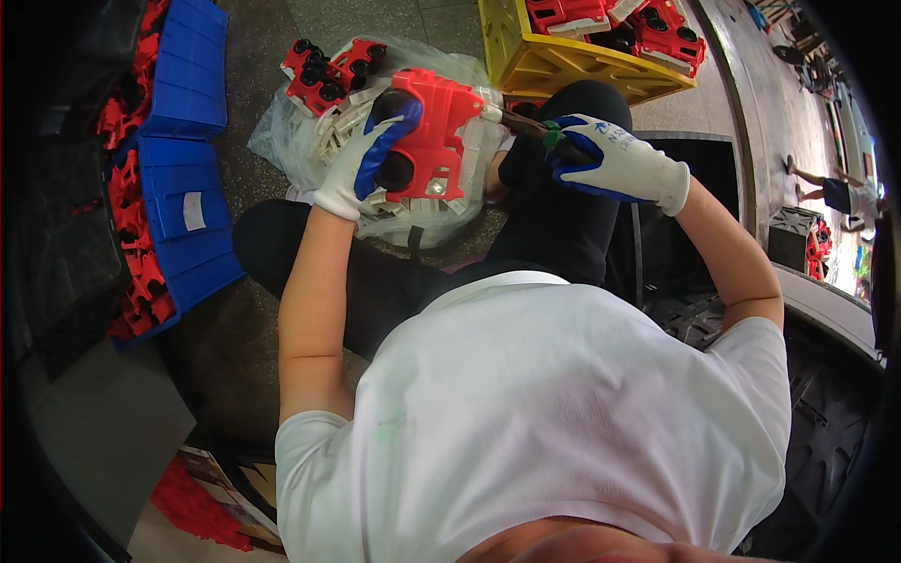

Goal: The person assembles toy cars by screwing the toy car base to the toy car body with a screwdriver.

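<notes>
My left hand (377,150), in a white glove with a blue palm, is closed on the left side of a red toy truck (434,131) with black wheels. A small white part (491,113) sits at the truck's right edge. My right hand (601,155), in a matching glove, grips a hand tool (556,143) with a dark handle, a green band and a brownish metal shank. The tool's tip reaches the white part; its exact kind is unclear. Under the truck spreads a clear plastic bag (272,122) of white plastic parts (343,136).
Several red trucks (324,77) lie on the bag's far side. A yellow crate (516,56) of red trucks stands far right. Along the left are blue bins (192,206) with red parts (141,267). At the far right edge, another person (835,192) is visible.
</notes>
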`<state>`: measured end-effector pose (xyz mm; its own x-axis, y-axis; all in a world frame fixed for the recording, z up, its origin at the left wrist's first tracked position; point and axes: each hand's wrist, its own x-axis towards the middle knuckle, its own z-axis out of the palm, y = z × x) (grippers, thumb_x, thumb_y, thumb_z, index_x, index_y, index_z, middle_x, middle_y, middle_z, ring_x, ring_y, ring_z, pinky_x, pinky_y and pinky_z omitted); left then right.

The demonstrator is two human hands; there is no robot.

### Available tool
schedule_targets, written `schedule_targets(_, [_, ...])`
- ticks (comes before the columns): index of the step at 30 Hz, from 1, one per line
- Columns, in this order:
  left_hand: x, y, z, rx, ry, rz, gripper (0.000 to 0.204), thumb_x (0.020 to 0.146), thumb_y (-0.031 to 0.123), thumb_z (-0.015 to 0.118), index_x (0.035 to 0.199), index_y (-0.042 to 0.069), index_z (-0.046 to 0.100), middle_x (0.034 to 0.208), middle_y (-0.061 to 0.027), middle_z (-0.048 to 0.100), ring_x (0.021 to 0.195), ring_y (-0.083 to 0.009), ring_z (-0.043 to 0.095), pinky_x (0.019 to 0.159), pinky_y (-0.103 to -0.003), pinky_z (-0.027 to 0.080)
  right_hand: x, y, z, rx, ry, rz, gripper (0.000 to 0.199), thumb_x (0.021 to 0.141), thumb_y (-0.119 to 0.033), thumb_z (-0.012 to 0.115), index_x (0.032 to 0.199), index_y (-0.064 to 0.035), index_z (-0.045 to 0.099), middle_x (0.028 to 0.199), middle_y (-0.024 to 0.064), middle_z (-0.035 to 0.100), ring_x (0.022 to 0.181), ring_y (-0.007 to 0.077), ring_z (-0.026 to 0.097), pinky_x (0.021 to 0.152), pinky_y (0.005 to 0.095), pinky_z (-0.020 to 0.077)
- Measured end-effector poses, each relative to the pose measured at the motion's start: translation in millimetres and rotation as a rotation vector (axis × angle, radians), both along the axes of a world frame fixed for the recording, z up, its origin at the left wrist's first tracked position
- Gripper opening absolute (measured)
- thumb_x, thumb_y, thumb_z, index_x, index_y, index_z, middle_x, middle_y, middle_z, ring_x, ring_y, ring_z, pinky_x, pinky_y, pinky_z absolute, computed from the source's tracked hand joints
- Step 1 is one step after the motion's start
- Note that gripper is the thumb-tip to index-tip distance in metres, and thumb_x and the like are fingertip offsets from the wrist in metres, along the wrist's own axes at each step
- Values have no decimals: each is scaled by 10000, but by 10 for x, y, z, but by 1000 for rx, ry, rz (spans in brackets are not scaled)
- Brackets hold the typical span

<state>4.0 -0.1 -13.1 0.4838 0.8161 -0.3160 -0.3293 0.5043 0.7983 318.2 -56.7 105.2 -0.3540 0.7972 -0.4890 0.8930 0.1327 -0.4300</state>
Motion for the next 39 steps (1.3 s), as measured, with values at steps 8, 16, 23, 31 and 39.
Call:
schedule_targets(8, [99, -50, 70, 175, 159, -43, 546, 879, 105, 603, 1369, 25, 376, 1252, -73, 520, 1140, -147, 529, 981, -271, 430, 69, -90, -118, 71, 13, 6, 543, 851, -430, 613, 1263, -88, 522, 1295, 147, 498, 1201, 311, 481, 1030, 380, 382])
schedule_targets(16, [106, -79, 41, 76, 69, -31, 632, 833, 13, 607, 1402, 47, 333, 1254, -77, 512, 1112, -152, 549, 969, -274, 444, -56, -183, -89, 121, -99, -14, 547, 856, -417, 634, 1272, -88, 498, 1296, 154, 478, 1208, 337, 451, 1037, 415, 363])
schedule_targets(23, [91, -98, 69, 162, 147, -45, 631, 823, -9, 607, 1396, 57, 353, 1244, -74, 518, 1113, -151, 547, 948, -276, 460, -76, -139, -94, 78, -119, 62, 495, 848, -422, 640, 1182, -64, 560, 1286, 148, 464, 1190, 334, 451, 1020, 413, 376])
schedule_targets(31, [71, -64, 11, 226, 203, -27, 552, 892, 144, 592, 1390, 61, 371, 1256, -59, 519, 1120, -141, 531, 970, -265, 428, -22, -97, -157, 96, -88, 44, 480, 839, -398, 655, 1166, -58, 562, 1279, 176, 460, 1200, 338, 438, 1010, 415, 381])
schedule_targets(39, [-23, 42, -21, -489, -438, -212, 751, 851, 652, 445, 1402, 144, 382, 1396, -120, 435, 1245, -352, 450, 1002, -629, 315, 41, -11, 31, 842, -456, 480, 307, 771, -315, 666, 1010, -132, 606, 1247, 120, 478, 1184, 304, 437, 1011, 479, 322])
